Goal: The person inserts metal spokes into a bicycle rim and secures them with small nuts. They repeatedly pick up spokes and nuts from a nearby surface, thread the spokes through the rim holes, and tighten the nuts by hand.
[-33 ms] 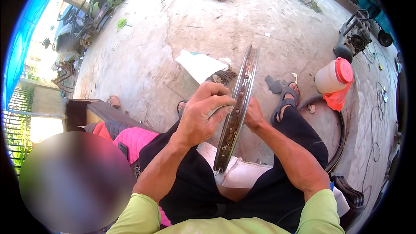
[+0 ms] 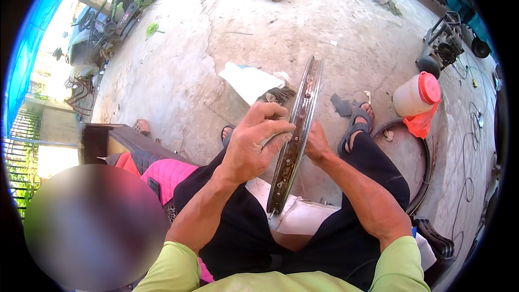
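- Left hand (image 2: 251, 143): just left of the rim, thumb and forefinger drawn together at its edge; whether they pinch the metal or something small, I cannot tell.
- White sheet (image 2: 250, 82): on the floor beyond the rim, to its left, a dark bundle (image 2: 279, 95) at its right end.
- Wheel rim (image 2: 294, 146): the landmark, upright and slightly tilted between the person's knees, its inner channel turned toward the person. Small round fittings dot the channel. No tyre sits on it, so the work looks unfinished; how many fittings are done or left cannot be judged.
- Right hand (image 2: 318, 143): against the rim's right side, fingers mostly hidden behind it, so its grip cannot be made out.
- Dark scrap (image 2: 340, 105): on the floor, right of the rim.
- Pale tub (image 2: 408, 99), red-lidded: farther right of the rim.
- Black hoop (image 2: 428, 170), tyre-like: well right of the rim, apart from it.
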Demonstrator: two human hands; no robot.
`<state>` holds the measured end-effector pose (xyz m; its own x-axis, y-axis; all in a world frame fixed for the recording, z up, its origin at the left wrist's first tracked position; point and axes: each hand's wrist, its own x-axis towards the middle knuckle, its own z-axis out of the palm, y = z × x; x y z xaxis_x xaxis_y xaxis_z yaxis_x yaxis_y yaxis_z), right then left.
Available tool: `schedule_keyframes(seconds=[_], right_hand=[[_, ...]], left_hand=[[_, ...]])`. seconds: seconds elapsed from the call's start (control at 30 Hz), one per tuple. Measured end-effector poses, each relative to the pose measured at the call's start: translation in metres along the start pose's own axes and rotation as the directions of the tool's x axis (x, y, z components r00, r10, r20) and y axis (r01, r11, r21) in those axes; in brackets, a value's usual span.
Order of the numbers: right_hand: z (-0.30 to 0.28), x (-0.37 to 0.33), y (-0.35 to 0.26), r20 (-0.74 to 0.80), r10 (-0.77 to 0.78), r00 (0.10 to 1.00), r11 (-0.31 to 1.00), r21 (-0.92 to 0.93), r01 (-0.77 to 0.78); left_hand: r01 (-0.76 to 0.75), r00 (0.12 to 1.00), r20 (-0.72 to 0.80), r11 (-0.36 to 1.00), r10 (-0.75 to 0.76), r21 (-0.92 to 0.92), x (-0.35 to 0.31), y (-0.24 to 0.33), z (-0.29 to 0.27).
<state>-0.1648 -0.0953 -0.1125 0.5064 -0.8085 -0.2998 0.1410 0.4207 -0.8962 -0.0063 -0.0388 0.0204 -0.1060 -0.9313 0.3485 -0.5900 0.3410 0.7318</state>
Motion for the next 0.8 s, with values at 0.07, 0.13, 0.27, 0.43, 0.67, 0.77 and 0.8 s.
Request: schedule_keyframes(seconds=[0.07, 0.13, 0.27, 0.43, 0.67, 0.77, 0.8], right_hand=[[0.001, 0.001, 0.002, -0.016, 0.017, 1.0, 1.0, 0.017, -0.017], [0.001, 0.002, 0.003, -0.023, 0.03, 0.999, 0.999, 0.031, -0.03], [-0.001, 0.003, 0.005, -0.023, 0.047, 0.999, 0.999, 0.023, -0.046], [0.0, 0.004, 0.009, -0.015, 0.043, 0.999, 0.999, 0.034, -0.042], [-0.005, 0.005, 0.011, -0.001, 0.078, 0.997, 0.997, 0.009, -0.078], [-0.003, 0.001, 0.002, 0.006, 0.048, 0.999, 0.999, -0.025, -0.048], [-0.001, -0.001, -0.002, 0.007, 0.028, 1.0, 0.999, -0.035, -0.028]], left_hand=[[0.023, 0.999, 0.037, 0.999, -0.022, -0.03, 0.0, 0.001, 0.002], [0.017, 0.999, 0.044, 0.999, -0.016, -0.033, 0.0, 0.0, 0.004], [-0.019, 1.0, 0.021, 1.0, 0.02, -0.008, 0.0, -0.004, 0.005], [-0.009, 0.998, 0.056, 1.0, 0.01, -0.017, 0.001, 0.0, 0.004], [-0.026, 0.992, 0.12, 1.0, 0.027, -0.01, 0.002, 0.0, 0.003], [-0.094, 0.984, 0.156, 0.995, 0.089, 0.022, 0.005, 0.002, 0.0], [-0.125, 0.979, 0.166, 0.991, 0.118, 0.038, 0.006, 0.002, -0.001]])
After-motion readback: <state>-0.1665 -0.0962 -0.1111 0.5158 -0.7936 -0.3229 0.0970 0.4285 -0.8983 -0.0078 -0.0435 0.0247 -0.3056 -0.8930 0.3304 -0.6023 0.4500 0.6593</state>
